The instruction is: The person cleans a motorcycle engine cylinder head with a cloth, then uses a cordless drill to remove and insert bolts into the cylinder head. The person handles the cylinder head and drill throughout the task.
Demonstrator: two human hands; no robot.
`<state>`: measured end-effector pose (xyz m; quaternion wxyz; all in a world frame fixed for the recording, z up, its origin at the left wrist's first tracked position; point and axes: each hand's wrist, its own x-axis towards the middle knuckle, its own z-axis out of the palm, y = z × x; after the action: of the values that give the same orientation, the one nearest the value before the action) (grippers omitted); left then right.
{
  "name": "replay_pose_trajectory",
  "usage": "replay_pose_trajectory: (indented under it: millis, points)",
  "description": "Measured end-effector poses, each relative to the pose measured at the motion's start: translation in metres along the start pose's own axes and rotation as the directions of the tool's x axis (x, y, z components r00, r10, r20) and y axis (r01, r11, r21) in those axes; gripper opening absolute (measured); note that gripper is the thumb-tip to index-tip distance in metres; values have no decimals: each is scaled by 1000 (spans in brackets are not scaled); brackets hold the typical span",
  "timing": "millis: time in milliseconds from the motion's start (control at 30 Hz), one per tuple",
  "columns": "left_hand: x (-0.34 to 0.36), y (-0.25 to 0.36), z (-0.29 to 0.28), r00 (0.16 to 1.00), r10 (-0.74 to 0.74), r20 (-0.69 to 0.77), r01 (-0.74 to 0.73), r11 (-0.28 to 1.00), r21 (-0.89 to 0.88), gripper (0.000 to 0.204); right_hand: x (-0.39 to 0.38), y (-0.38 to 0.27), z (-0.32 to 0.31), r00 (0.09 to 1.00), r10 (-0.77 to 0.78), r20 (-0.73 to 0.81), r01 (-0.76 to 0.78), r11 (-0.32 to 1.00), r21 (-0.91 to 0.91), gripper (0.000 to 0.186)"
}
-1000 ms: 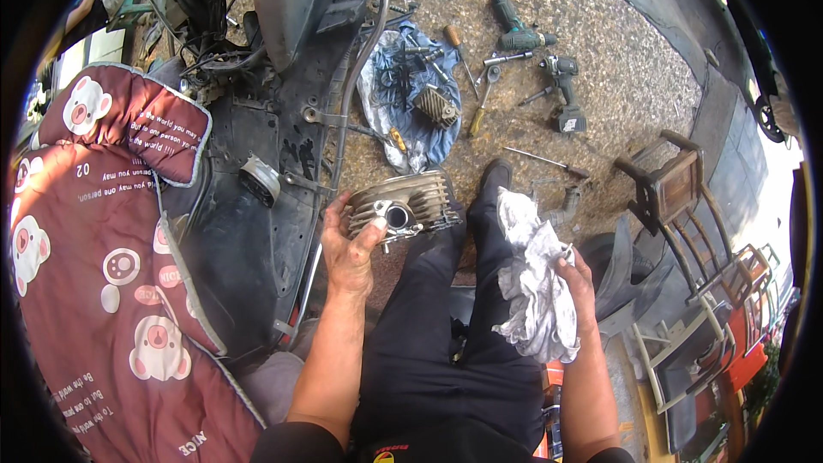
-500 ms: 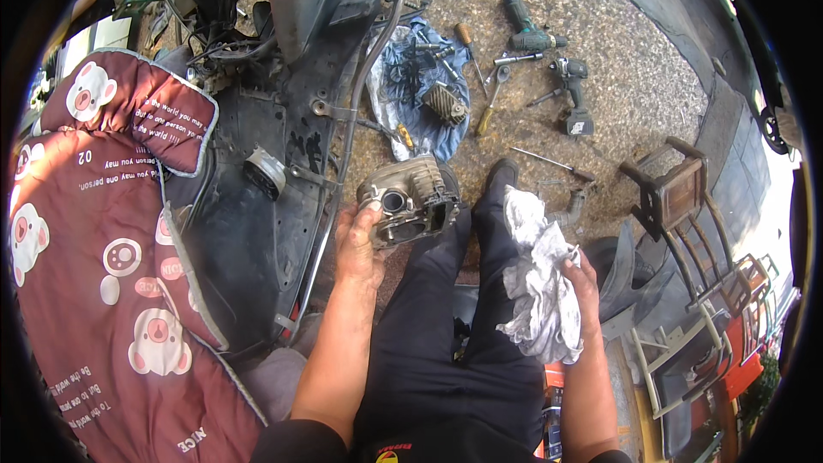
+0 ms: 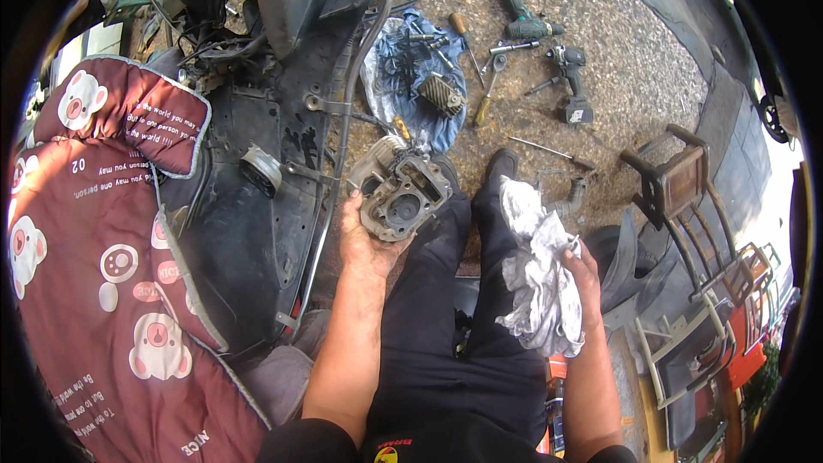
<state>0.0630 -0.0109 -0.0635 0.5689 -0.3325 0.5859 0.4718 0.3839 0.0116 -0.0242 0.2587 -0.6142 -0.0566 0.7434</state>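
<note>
My left hand (image 3: 362, 236) grips a finned metal engine cylinder head (image 3: 401, 190), tilted so a round recessed face shows. My right hand (image 3: 581, 270) holds a crumpled white rag (image 3: 536, 274) over my right thigh. Beyond the held part, a blue cloth (image 3: 390, 69) bears metal sockets, a smaller finned block (image 3: 441, 94) and other small pieces.
Two cordless drills (image 3: 523, 21) (image 3: 570, 86), a ratchet (image 3: 493, 77) and screwdrivers (image 3: 544, 150) lie on the speckled floor. A scooter body (image 3: 257, 274) with a maroon quilted cover (image 3: 81, 266) is at left; a wooden stool (image 3: 669, 189) and more chairs stand at right.
My left hand has rotated the cylinder head, bringing its round recessed face upward, and lifted it slightly. My right hand with the rag has moved little.
</note>
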Motion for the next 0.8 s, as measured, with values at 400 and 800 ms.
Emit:
replay_pose_trajectory:
  millis: [400, 800]
  points:
    - [-1, 2, 11, 1000, -15, -12, 14, 999, -43, 64, 1, -3, 0, 999, 2, -35, -3, 1000, -28, 38]
    - [0, 1, 24, 1000, -10, -30, 8, 998, -60, 62, 2, -1, 0, 998, 10, -62, -9, 1000, 18, 35]
